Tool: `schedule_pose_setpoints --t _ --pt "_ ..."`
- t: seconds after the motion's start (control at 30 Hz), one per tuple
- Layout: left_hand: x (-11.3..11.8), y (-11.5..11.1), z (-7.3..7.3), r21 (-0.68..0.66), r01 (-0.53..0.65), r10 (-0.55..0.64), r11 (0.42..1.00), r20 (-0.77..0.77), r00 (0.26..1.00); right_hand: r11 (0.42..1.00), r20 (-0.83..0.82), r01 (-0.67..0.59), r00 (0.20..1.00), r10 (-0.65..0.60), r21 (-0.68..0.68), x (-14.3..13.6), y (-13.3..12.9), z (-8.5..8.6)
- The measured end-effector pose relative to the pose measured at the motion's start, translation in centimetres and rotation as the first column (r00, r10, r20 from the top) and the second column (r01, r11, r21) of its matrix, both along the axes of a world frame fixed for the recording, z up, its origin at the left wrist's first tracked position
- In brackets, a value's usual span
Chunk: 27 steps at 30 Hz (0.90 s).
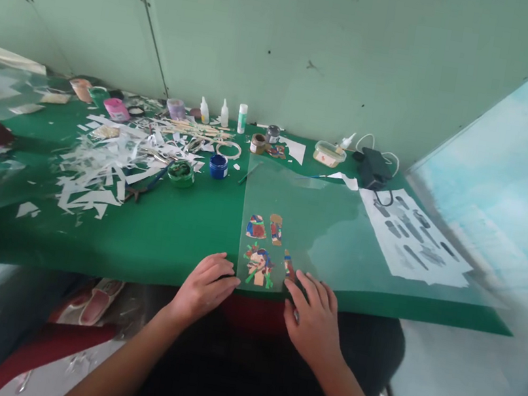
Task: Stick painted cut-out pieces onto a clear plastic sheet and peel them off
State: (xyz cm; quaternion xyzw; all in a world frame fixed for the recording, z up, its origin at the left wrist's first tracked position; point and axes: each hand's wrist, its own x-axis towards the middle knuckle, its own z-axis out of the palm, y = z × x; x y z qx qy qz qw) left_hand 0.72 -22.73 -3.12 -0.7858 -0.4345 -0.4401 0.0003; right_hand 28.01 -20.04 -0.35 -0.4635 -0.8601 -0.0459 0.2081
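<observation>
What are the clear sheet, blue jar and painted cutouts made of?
Clear sheet: likely glossy plastic film; green tabletop shows through, pale reflections.
Blue jar: plastic or glass, unclear; smooth, glossy-looking wall.
Painted cutouts: perhaps matte card; flat, no glare.

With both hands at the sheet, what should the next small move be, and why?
I'd probably nudge the slim painted piece slightly left with the right hand: its fingertips are already at the piece's near end, a gap seems to separate it from the largest painted cutout, and the left hand is at the clear sheet's near-left corner.
</observation>
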Motion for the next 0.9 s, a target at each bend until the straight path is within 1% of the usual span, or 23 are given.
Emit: schedule_pose_setpoints --t 0.07,0.17,0.27,0.37,0.43,0.47,0.5,0.53,0.57,0.6,0.63,0.67,0.7,0.77,0.8,0.83,0.87,0.9 --pt "0.0 0.0 0.4 -0.005 -0.001 0.002 1.0 0.049 0.999 1.0 -0.004 -0.001 1.0 0.001 -0.006 -0.1 0.1 0.3" --pt "-0.8 0.0 1.7 -0.02 -0.04 0.041 0.999 0.076 0.996 1.0 -0.01 -0.013 1.0 0.013 -0.021 -0.1 0.6 1.0" --pt "-3.0 -0.1 3.6 -0.069 -0.123 0.128 0.99 0.068 0.989 0.998 -0.019 -0.045 0.999 0.044 -0.04 0.1 1.4 1.9" --pt "-6.2 -0.3 5.5 -0.154 -0.276 0.289 0.949 0.067 0.955 0.995 -0.023 -0.088 0.996 0.087 -0.036 0.5 2.8 2.8" --pt "-7.9 -0.1 6.8 -0.183 -0.368 0.378 0.912 0.021 0.926 0.986 -0.011 -0.136 0.991 0.136 -0.092 0.8 4.1 3.4" --pt "-8.4 0.4 7.4 -0.191 -0.412 0.421 0.891 0.004 0.907 0.974 -0.005 -0.163 0.986 0.164 -0.156 0.8 4.9 3.7" --pt "-8.7 1.1 8.0 -0.216 -0.423 0.432 0.88 -0.005 0.902 0.953 -0.002 -0.183 0.982 0.188 -0.24 0.7 5.7 4.1" --pt "-8.6 2.1 8.6 -0.251 -0.401 0.414 0.881 -0.001 0.91 0.924 -0.001 -0.197 0.978 0.208 -0.327 0.5 6.7 4.5" --pt "-8.3 3.6 9.0 -0.282 -0.354 0.371 0.892 0.007 0.929 0.895 0.001 -0.206 0.975 0.224 -0.396 0.1 7.9 4.9" --pt "-7.8 5.3 9.4 -0.313 -0.294 0.311 0.903 0.004 0.95 0.874 0.002 -0.209 0.972 0.233 -0.438 -0.5 9.3 5.4" --pt "-7.1 7.4 9.6 -0.338 -0.25 0.257 0.907 -0.024 0.966 0.868 0.007 -0.21 0.971 0.238 -0.45 -1.2 11.0 6.0" --pt "-6.4 9.8 9.6 -0.322 -0.217 0.202 0.921 -0.078 0.976 0.876 0.012 -0.212 0.971 0.24 -0.433 -2.1 13.1 6.5" --pt "-5.7 12.3 9.4 -0.272 -0.205 0.169 0.94 -0.151 0.974 0.89 -0.002 -0.191 0.978 0.209 -0.414 -3.2 15.5 7.0" --pt "-4.9 17.1 8.4 -0.072 -0.244 0.219 0.967 -0.258 0.941 0.887 -0.067 -0.104 0.994 0.083 -0.451 -5.8 21.2 7.9" --pt "-4.7 19.1 7.8 -0.002 -0.248 0.238 0.969 -0.282 0.93 0.899 -0.112 -0.065 0.994 0.018 -0.432 -7.3 24.4 8.1" --pt "-4.7 20.8 7.0 0.037 -0.25 0.25 0.968 -0.276 0.928 0.916 -0.128 -0.032 0.991 -0.021 -0.401 -8.7 27.5 8.1" --pt "-4.9 22.0 6.3 0.053 -0.241 0.246 0.969 -0.248 0.937 0.924 -0.133 -0.003 0.99 -0.051 -0.383 -10.1 30.6 7.9" --pt "-5.0 22.8 5.7 0.055 -0.219 0.226 0.974 -0.213 0.951 0.928 -0.132 0.024 0.988 -0.078 -0.372 -11.4 33.5 7.6"
